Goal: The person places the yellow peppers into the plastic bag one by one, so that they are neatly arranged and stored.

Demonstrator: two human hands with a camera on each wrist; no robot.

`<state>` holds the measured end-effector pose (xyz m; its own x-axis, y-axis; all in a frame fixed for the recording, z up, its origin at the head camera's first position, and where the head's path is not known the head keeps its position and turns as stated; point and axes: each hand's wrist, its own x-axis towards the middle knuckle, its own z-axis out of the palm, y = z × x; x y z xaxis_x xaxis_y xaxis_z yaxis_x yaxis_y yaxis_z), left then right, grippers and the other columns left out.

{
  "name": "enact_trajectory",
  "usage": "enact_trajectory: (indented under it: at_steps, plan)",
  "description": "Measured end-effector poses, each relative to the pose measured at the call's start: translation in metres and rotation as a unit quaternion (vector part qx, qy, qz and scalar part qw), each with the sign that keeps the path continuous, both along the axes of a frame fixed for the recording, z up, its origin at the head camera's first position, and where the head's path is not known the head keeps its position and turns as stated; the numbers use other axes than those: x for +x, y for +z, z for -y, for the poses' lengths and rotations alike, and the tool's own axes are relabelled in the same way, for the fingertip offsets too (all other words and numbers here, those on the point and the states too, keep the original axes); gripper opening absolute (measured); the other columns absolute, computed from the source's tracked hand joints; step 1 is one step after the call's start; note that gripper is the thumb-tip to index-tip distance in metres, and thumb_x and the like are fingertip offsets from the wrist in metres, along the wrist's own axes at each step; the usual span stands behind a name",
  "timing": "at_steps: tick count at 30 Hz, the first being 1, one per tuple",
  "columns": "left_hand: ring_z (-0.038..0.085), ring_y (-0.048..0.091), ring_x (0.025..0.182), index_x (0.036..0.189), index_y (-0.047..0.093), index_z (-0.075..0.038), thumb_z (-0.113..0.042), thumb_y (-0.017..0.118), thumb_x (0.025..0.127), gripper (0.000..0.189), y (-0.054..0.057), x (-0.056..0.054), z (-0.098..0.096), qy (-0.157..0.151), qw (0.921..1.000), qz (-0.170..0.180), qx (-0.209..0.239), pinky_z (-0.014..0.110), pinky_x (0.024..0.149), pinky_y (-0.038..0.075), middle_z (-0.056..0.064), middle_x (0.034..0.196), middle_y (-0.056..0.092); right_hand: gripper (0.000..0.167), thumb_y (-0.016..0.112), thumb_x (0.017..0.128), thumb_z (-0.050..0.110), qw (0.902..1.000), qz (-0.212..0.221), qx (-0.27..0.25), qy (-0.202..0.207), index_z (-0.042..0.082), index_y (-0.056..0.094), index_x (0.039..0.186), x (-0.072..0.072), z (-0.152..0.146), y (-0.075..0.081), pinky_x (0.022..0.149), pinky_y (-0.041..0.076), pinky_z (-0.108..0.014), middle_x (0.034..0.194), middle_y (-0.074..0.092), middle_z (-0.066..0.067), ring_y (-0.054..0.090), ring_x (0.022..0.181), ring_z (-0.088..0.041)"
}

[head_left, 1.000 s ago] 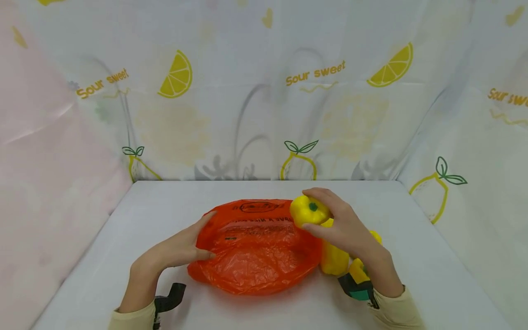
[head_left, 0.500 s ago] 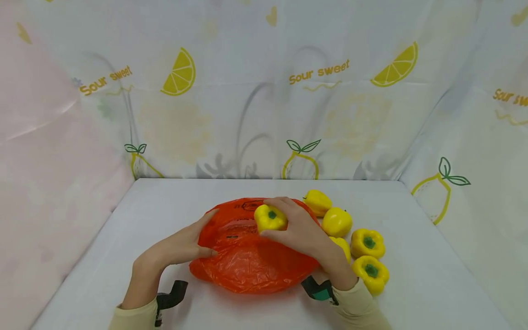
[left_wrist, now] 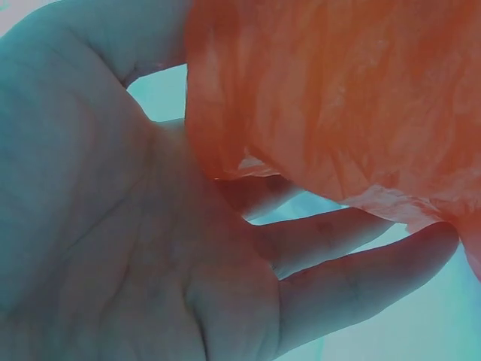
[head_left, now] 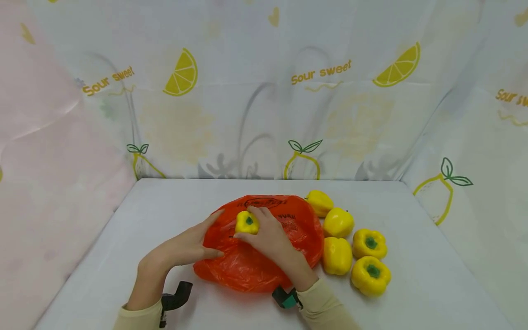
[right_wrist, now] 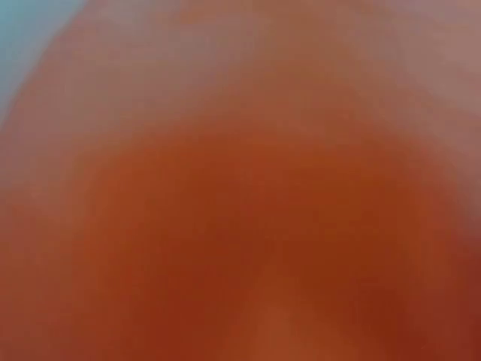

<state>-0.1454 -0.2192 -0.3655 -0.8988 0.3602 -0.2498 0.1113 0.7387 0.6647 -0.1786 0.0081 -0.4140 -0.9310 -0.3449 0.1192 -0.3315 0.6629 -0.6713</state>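
My right hand (head_left: 271, 236) holds a yellow bell pepper (head_left: 244, 223) between thumb and fingers, green stem showing, over the middle of a red plastic bag (head_left: 251, 275). The bag's dark print looks mirrored. At the bag's left edge, my left hand (head_left: 183, 245) touches it with thumb and fingers spread apart. In the left wrist view, the bag (left_wrist: 338, 90) covers parts of the left hand's fingers (left_wrist: 368, 282), which reach past its edge fairly straight. The right wrist view is a blur of red-orange, so the pepper's far side stays hidden.
Several more yellow bell peppers (head_left: 338, 255) lie on the white table (head_left: 420, 275) to the bag's right, one at its back right edge. A lemon-printed cloth (head_left: 255, 114) hangs behind the table and at both sides. Dark camera mounts (head_left: 177, 297) sit at both wrists.
My right hand has carried the bell pepper leftward, from the bag's right edge to its middle, uncovering the peppers at right. The left hand has barely moved.
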Motion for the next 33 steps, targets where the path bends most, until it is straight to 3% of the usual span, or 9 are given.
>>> enact_trajectory:
  at_steps: [7,14,22,29,33]
  plan:
    - [0.039,0.037,0.145,0.160,0.015,-0.024,-0.032,0.075,0.086,0.096,-0.003,-0.001,-0.002,0.007,1.0000,-0.005,-0.004,0.065,0.113,0.035,0.011,0.162,0.031,0.076,0.071,0.091,0.038,0.9974,0.047,-0.001,0.055,0.023,0.033,0.155,0.001,0.000,-0.008,0.107,0.049,-0.049,0.153,0.038,-0.006,0.050,0.129,-0.026]
    - [0.040,0.035,0.146,0.160,0.015,-0.023,-0.029,0.074,0.086,0.095,-0.004,-0.002,-0.002,0.006,1.0000,-0.005,0.002,0.066,0.114,0.032,0.012,0.162,0.030,0.071,0.066,0.096,0.024,0.9960,0.036,-0.003,0.082,0.022,0.029,0.157,0.002,-0.001,-0.009,0.110,0.046,-0.051,0.154,0.038,-0.006,0.049,0.133,-0.026]
    - [0.042,0.037,0.143,0.160,0.017,-0.024,-0.026,0.076,0.086,0.094,-0.008,0.000,0.003,0.013,0.9998,-0.013,-0.001,0.066,0.111,0.036,0.014,0.161,0.033,0.074,0.068,0.094,0.027,0.9960,0.029,-0.006,0.084,0.026,0.029,0.156,0.003,0.007,-0.014,0.109,0.046,-0.053,0.158,0.033,-0.005,0.049,0.134,-0.027]
    - [0.043,0.038,0.143,0.160,0.017,-0.026,-0.027,0.075,0.086,0.094,-0.008,-0.003,0.002,0.018,0.9997,-0.018,-0.002,0.066,0.109,0.038,0.014,0.160,0.034,0.085,0.071,0.091,0.032,0.9955,0.048,0.000,0.082,0.032,0.020,0.159,0.004,-0.004,0.000,0.110,0.045,-0.055,0.164,0.022,-0.002,0.042,0.142,-0.030]
    - [0.042,0.037,0.143,0.160,0.016,-0.027,-0.026,0.074,0.087,0.093,-0.008,-0.005,-0.001,0.023,0.9996,-0.014,-0.003,0.067,0.109,0.038,0.013,0.161,0.032,0.086,0.073,0.090,0.033,0.9964,0.028,0.006,0.081,0.031,0.020,0.158,0.003,-0.017,0.013,0.110,0.045,-0.053,0.163,0.024,0.002,0.043,0.142,-0.026]
